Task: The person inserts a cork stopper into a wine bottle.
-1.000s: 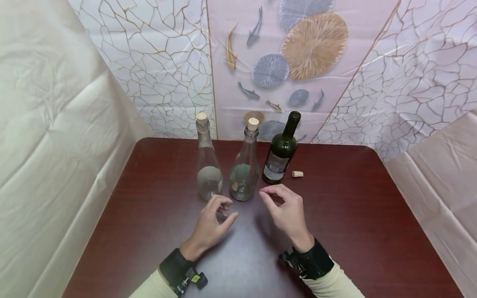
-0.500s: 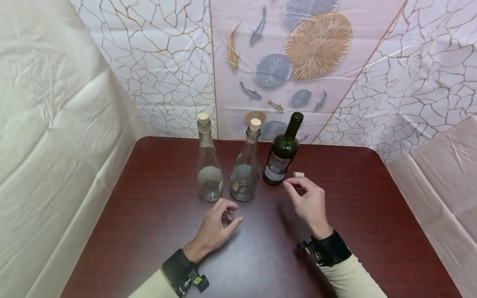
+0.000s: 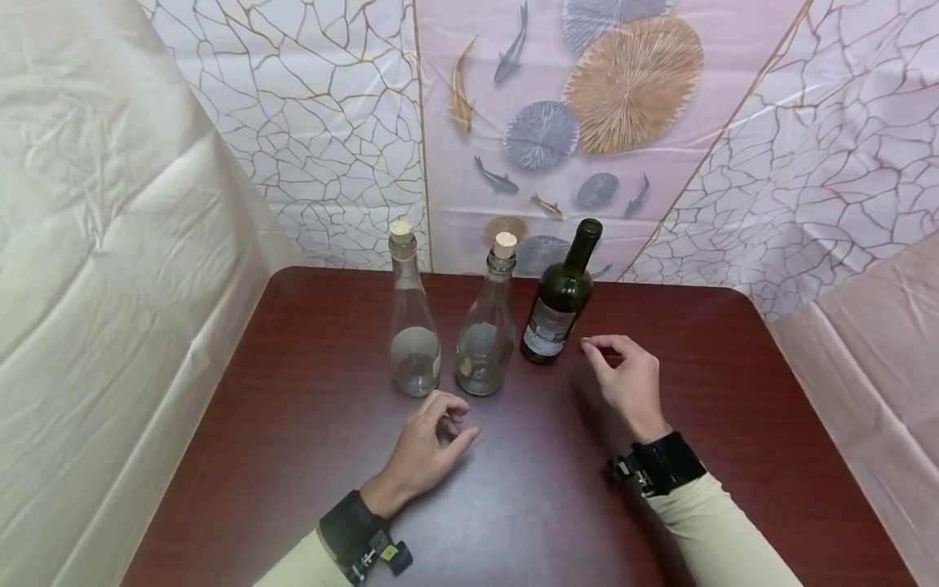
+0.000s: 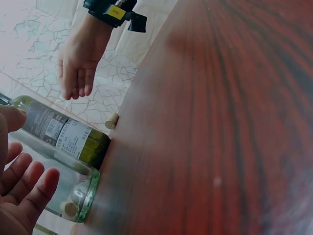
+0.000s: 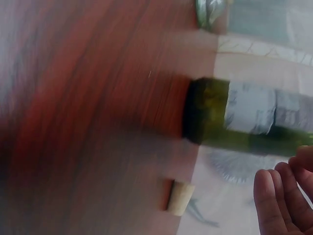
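Observation:
My right hand (image 3: 629,381) hovers just right of the green wine bottle (image 3: 557,314), thumb and fingertips near each other with nothing held. A loose cork (image 5: 181,198) lies on the table by that bottle, apart from my fingers in the right wrist view. The hand hides nearly all of the cork in the head view. My left hand (image 3: 421,444) is held loosely curved in front of two clear bottles, holding nothing. The left clear bottle (image 3: 416,350) and the middle clear bottle (image 3: 484,342) stand upright with corks in their necks. No cork shows in the green bottle's mouth.
The dark red table (image 3: 330,326) ends just behind the bottles, at a patterned cloth backdrop (image 3: 337,122). Pale cloth (image 3: 110,244) hangs along the left side, and more drapes the right. A small cork-like piece (image 4: 69,209) shows through the clear bottle's base.
My right hand has moved right and away from me, from in front of the green bottle to over the loose cork. My left hand has shifted slightly right, then stayed still.

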Demonstrator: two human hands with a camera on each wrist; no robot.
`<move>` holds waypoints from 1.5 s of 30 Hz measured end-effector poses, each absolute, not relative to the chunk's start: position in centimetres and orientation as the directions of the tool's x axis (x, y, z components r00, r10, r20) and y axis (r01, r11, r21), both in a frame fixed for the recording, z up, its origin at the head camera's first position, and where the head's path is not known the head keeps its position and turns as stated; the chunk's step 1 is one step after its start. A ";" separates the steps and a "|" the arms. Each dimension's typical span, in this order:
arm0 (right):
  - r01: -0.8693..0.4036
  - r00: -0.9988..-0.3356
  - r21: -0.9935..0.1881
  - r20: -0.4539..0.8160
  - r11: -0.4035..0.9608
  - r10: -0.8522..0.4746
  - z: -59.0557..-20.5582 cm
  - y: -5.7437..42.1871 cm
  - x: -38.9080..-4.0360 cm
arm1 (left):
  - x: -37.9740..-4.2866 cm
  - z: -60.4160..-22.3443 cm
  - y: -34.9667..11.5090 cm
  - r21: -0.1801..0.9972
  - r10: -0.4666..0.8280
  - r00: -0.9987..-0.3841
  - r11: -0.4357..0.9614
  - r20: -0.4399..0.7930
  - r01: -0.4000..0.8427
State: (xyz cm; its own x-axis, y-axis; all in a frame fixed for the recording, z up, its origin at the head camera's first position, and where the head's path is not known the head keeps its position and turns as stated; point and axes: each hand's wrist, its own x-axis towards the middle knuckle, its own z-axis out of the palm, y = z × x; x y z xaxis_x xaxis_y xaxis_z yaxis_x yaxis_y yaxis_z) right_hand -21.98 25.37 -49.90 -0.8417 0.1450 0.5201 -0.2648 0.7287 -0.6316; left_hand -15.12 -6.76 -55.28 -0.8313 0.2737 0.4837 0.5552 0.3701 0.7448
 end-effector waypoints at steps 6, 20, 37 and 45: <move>-0.221 -0.864 -0.587 0.488 0.779 0.123 -50.2 26.6 -23.4 | -15.2 -55.3 -6.7 0.739 0.272 -0.817 0.351 0.508 0.576; -0.286 -0.900 -0.418 0.427 0.862 -0.091 -50.4 28.7 -26.0 | -15.2 -55.3 -6.6 0.760 0.277 -0.838 0.355 0.470 0.544; -0.550 -0.821 -0.090 0.242 0.830 -0.517 -50.2 29.7 -28.7 | -15.2 -55.3 -6.9 0.772 0.283 -0.855 0.372 0.434 0.515; -0.564 -0.819 -0.025 0.151 0.826 -0.554 -50.5 29.8 -29.6 | -15.2 -55.3 -6.9 0.779 0.276 -0.864 0.377 0.421 0.501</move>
State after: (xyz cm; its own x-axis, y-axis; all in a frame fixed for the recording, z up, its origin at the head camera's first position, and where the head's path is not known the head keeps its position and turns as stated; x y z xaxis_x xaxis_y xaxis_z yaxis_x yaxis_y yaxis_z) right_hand -29.59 29.82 -50.47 -0.8186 -0.5542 0.1507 -0.5636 0.8257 -0.0250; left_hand -15.20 -6.90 -55.27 -0.8638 0.2763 0.4213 0.5006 0.3768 0.7794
